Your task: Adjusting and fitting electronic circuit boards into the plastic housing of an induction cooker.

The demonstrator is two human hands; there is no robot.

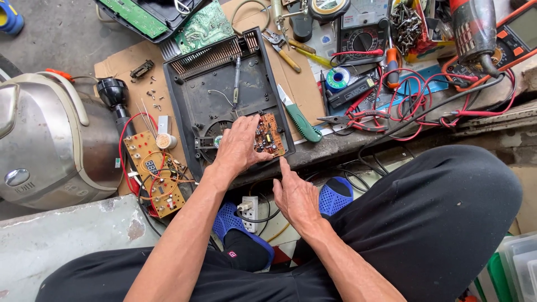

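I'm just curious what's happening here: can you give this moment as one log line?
left hand: resting on orange circuit board in black casing | right hand: forefinger touching casing edge, holding nothing | green-handled knife: beside casing

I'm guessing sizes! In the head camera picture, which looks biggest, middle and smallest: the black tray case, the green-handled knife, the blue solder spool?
Largest to smallest as they look:
1. Black tray case, touched by the left hand
2. Green-handled knife
3. Blue solder spool
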